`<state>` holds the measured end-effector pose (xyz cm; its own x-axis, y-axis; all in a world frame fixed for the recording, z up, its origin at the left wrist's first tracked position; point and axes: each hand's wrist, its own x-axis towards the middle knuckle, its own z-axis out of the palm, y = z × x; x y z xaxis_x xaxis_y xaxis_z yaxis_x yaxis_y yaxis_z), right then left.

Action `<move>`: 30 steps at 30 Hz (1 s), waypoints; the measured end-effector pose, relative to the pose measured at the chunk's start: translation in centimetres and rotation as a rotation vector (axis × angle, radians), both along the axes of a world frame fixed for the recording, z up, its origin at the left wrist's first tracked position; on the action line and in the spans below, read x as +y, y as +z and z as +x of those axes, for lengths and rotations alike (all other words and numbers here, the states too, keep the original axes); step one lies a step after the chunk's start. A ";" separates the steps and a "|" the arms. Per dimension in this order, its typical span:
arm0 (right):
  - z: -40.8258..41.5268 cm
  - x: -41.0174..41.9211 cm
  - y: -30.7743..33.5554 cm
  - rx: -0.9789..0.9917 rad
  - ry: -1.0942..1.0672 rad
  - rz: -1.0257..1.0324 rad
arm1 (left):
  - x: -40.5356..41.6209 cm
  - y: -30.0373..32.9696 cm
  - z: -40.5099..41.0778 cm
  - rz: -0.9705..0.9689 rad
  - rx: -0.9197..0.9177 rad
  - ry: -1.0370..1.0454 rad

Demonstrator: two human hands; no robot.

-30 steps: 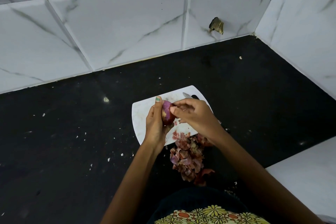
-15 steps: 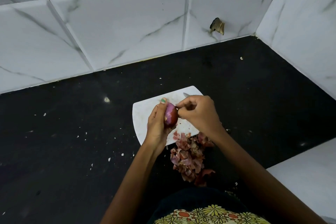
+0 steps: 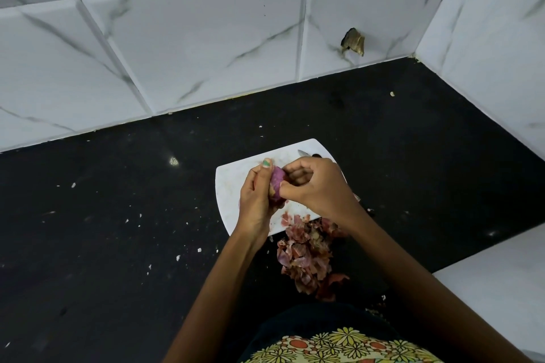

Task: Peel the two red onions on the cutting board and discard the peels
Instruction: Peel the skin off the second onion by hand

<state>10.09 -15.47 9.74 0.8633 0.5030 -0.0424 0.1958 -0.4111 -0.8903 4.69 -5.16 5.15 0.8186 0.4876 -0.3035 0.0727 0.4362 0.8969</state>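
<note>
- Head view: we look down on a black countertop [image 3: 118, 244] set into a corner of white marble-look wall tiles [image 3: 191, 38].
- Just right of the frame's centre lies a white cutting board [image 3: 233, 186], and both of our bare hands meet above it.
- Our left hand [image 3: 255, 203] grips a red onion [image 3: 277, 183], fingers curled round it from the left, the thumb with its green-painted nail pointing up along the onion's top.
- The onion shows purple skin with a paler patch low down; it is held over the middle of the board.
- Our right hand [image 3: 315, 186] is curled, its thumb and fingertips pinching at the onion's right side. Whether a strip of skin sits between them we cannot tell.
- A knife [image 3: 305, 153] peeks out at the board's upper edge, mostly hidden behind the right hand.
- A pile of reddish onion peels [image 3: 303, 256] lies below the board's lower edge, spilling from the board onto the counter in the lower centre of the frame.
- Small pale scraps dot the counter to the left.
- We see only one onion.
</note>
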 end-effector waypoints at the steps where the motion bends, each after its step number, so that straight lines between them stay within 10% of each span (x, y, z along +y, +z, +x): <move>1: 0.0 -0.1 0.0 0.000 0.009 -0.001 | 0.0 0.0 0.0 -0.002 -0.003 -0.005; 30: 0.4 -0.4 -0.1 0.024 0.074 0.045 | 0.8 -0.5 -0.1 -0.041 0.064 -0.052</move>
